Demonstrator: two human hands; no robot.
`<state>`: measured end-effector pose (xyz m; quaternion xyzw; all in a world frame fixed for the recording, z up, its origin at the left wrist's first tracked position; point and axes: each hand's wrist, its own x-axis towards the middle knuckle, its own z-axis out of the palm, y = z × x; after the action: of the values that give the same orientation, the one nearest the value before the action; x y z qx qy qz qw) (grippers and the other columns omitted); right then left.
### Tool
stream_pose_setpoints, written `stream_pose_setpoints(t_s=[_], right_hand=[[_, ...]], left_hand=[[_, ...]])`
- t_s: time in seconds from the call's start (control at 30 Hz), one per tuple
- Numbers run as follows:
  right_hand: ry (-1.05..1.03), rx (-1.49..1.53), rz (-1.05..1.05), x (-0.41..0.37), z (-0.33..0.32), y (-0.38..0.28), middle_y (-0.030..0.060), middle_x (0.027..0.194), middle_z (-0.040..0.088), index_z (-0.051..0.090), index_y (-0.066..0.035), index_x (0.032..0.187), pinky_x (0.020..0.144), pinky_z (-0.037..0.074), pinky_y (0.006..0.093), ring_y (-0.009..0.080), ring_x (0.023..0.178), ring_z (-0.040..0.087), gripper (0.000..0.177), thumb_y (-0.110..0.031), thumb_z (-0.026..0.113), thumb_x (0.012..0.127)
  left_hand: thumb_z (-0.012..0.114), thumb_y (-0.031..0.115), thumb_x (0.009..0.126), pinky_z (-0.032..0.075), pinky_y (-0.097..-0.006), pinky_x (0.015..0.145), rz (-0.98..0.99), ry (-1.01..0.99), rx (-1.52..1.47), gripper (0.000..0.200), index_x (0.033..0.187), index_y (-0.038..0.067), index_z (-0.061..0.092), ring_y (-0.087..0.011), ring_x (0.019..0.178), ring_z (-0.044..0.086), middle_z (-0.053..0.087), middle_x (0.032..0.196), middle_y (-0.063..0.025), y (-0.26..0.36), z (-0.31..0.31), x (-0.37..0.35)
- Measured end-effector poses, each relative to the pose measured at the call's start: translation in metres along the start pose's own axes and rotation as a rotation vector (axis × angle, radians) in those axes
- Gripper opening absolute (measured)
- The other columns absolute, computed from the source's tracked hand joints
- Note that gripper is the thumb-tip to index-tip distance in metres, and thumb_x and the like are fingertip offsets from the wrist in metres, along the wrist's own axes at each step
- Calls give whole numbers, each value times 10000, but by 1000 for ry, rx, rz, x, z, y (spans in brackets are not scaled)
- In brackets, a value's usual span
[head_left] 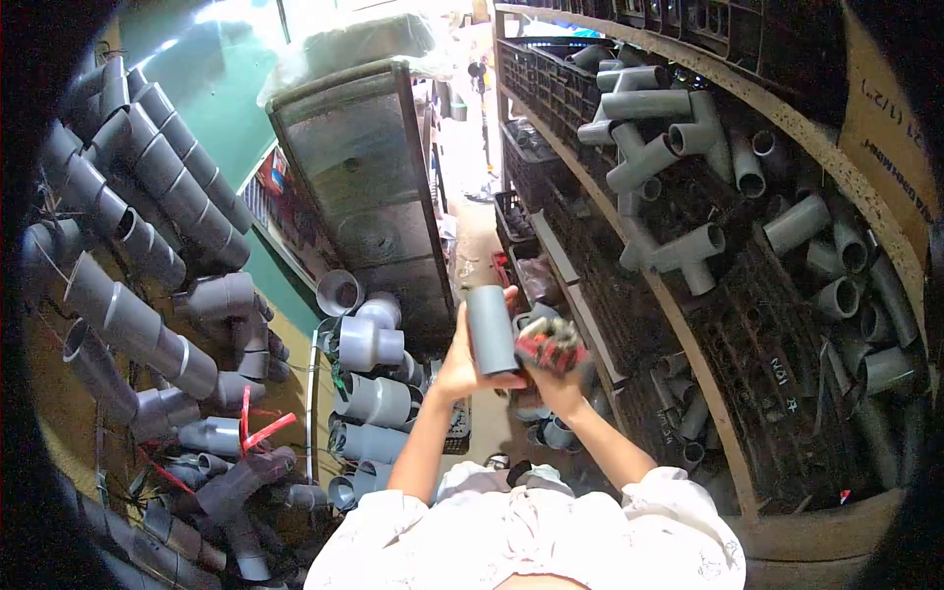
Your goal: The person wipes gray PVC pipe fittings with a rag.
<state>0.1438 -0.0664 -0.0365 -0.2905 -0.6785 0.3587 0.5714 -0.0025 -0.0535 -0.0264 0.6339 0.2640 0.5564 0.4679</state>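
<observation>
Around us, the room narrows to a pale floor [479, 418] at the centre of the frame. A teal wall [221, 88] fills the upper left, with a glass-fronted cabinet [364, 177] beside it. Shelving [710, 393] with dark crates [777, 364] runs down the right, holding grey pipe fittings [644, 162]. More fittings in joined rows [143, 324] crowd the left side, and a red strip [265, 428] shows at lower left.

At the centre, our left hand [454, 369] is closed around a smooth grey cylinder [491, 329], with its palm and fingers at the side and under the lower end. The cylinder is in the air, slightly tilted, with no surface under it, so this hand bears its weight. A firm but light grip, low on the wall, should steady it and leave the facing side free.

Our right hand [559, 391] holds a bunched red and greyish cloth [553, 346], close beside the cylinder's right side. The cloth is blurred, so we cannot tell how its folds sit or whether it touches. To work well here, we would gather loose folds into a flat pad, press evenly along the length, and turn the cylinder in small steps. Too hard a push might twist it out of our supporting fingers.
</observation>
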Motion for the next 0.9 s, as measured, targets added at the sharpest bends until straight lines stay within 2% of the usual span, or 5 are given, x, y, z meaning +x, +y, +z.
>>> stream_pose_setpoints(t_s=[0.2, 0.37, 0.53, 0.6, 0.9], right_hand=[[134, 199, 191, 9, -10, 8, 45, 896, 560, 526, -43, 952, 727, 422, 274, 128, 835, 530, 232, -11, 592, 731], [251, 135, 148, 2, 10, 27, 47, 814, 543, 526, -18, 814, 682, 421, 272, 154, 746, 533, 106, 8, 565, 719], [-43, -196, -244, 16, -20, 0, 76, 671, 500, 503, -30, 717, 569, 420, 287, 172, 628, 518, 132, 15, 594, 632], [83, -149, 136, 28, -24, 9, 79, 674, 543, 532, -23, 716, 540, 425, 264, 159, 564, 525, 80, 15, 572, 658], [-311, -882, 103, 20, -23, -10, 165, 667, 553, 556, -21, 788, 597, 456, 408, 352, 628, 550, 186, -182, 552, 694]], left_hand=[[847, 208, 390, 215, -337, 994, -214, -221, 195, 1166, 1290, 62, 121, -213, 1181, 305, 316, 1284, -88, -6, -2, -9], [837, 196, 416, 229, -336, 992, -32, -122, -1, 1080, 1249, 67, 161, -204, 1171, 315, 306, 1292, -95, -17, 8, 2], [814, 149, 439, 291, -344, 950, -139, -194, 127, 999, 1230, 113, 205, -227, 1102, 400, 368, 1232, -123, -12, -4, 2], [792, 147, 457, 291, -346, 951, -179, -175, 227, 974, 1239, 110, 213, -240, 1102, 413, 391, 1203, -124, -11, 0, -2], [619, 9, 464, 327, -353, 935, 33, -96, 731, 795, 1195, 68, 314, -322, 1121, 365, 360, 1166, -154, 7, 1, -1]])
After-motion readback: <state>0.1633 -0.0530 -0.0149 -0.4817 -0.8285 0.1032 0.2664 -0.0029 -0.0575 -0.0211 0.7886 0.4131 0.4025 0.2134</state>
